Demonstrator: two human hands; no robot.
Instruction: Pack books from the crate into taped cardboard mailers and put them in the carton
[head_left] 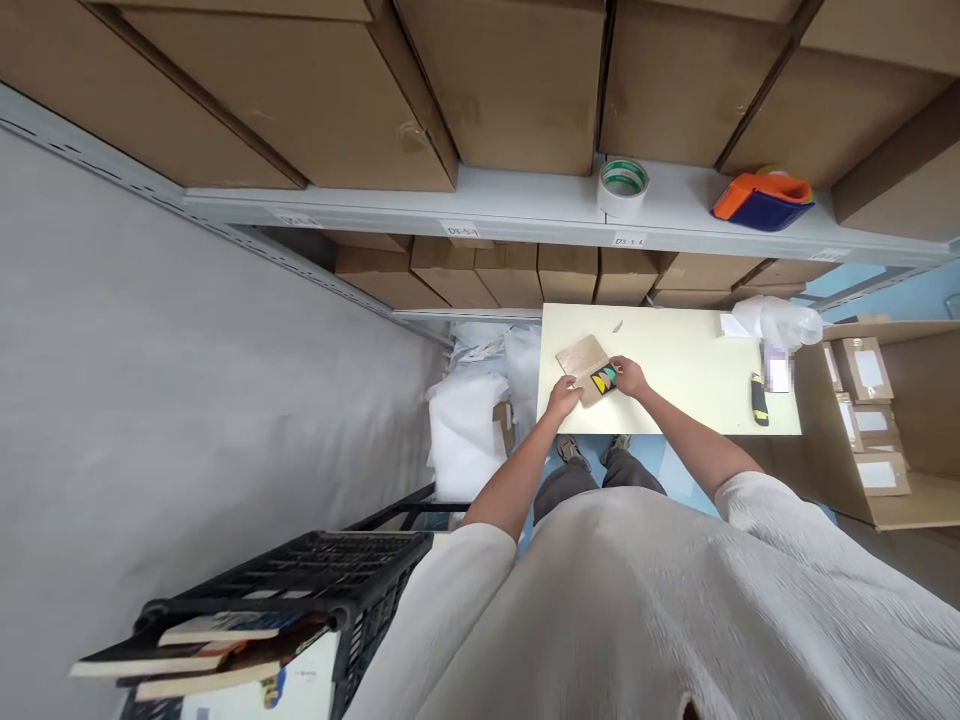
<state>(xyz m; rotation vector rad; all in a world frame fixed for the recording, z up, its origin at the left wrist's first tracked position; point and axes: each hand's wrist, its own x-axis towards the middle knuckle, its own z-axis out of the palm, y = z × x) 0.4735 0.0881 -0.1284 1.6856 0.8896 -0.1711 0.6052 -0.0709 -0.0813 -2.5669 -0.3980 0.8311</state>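
Observation:
A flat brown cardboard box [582, 358] lies unfolded on the cream tabletop [675, 370], its flap tilted away from me. Inside its near half shows a dark, flat item [603, 379] with yellow and green shapes; its exact kind is unclear. My left hand [565, 396] grips the box's near left edge, thumb on top. At the right end, my right hand [628, 376] is closed at the corner of the box and the dark item. Which of the two its fingers pinch is too small to tell.
To the right on the table are a black and yellow cutter [760, 400] and a plastic bag [780, 322]. A tape roll [623, 187] and an orange tape dispenser [763, 198] sit on the shelf. An open carton [922, 410] stands right; a black crate [285, 580] of books is lower left.

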